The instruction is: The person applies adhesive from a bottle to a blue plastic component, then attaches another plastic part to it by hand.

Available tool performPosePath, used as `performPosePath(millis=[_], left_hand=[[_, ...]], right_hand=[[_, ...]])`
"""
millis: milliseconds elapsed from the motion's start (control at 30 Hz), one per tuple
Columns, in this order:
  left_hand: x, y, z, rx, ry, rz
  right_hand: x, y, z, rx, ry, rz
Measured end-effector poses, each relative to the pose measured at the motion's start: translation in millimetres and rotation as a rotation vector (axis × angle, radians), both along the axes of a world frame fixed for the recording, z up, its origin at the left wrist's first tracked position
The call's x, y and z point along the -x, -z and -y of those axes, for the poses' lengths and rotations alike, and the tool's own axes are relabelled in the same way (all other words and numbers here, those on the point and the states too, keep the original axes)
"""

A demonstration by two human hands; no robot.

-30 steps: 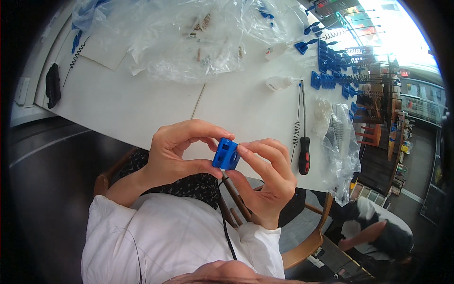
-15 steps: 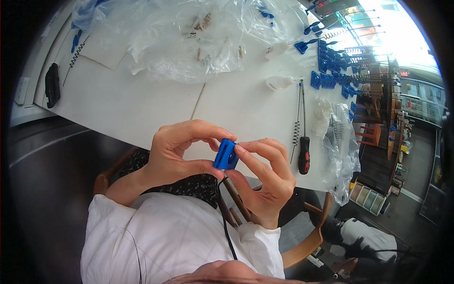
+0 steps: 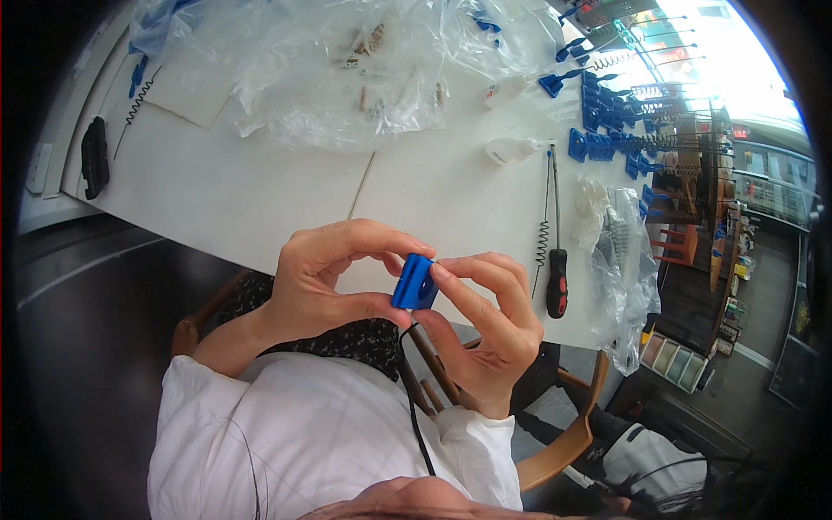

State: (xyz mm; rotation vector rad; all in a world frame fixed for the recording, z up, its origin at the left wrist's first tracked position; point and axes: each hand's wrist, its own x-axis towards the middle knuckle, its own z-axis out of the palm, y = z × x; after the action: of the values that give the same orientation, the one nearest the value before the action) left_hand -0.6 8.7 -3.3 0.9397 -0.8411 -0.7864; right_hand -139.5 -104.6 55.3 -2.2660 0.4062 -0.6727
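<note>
Fingers (image 3: 394, 312) | both hands pinch blue block (image 3: 414, 283) between fingertips

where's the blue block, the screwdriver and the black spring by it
blue block (image 3: 414, 282), head view, on its front face between the two hands
screwdriver (image 3: 556, 282), head view, on its black and red handle
spring (image 3: 542, 243), head view, on the coiled part left of the screwdriver

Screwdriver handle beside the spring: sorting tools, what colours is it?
Black with red, the screwdriver handle shows best in the head view.
</note>
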Motion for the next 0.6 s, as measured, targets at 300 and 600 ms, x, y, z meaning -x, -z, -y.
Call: performPosePath(millis=[300, 600], left_hand=[[-0.5, -0.6, 1.0, 0.003, -0.005, 0.026], [-0.1, -0.1, 0.8, 0.009, -0.005, 0.019]], right_hand=[[-1.0, -2.4, -0.3, 0.009, 0.003, -0.013], [-1.7, -2.2, 1.0, 0.018, -0.008, -0.010]])
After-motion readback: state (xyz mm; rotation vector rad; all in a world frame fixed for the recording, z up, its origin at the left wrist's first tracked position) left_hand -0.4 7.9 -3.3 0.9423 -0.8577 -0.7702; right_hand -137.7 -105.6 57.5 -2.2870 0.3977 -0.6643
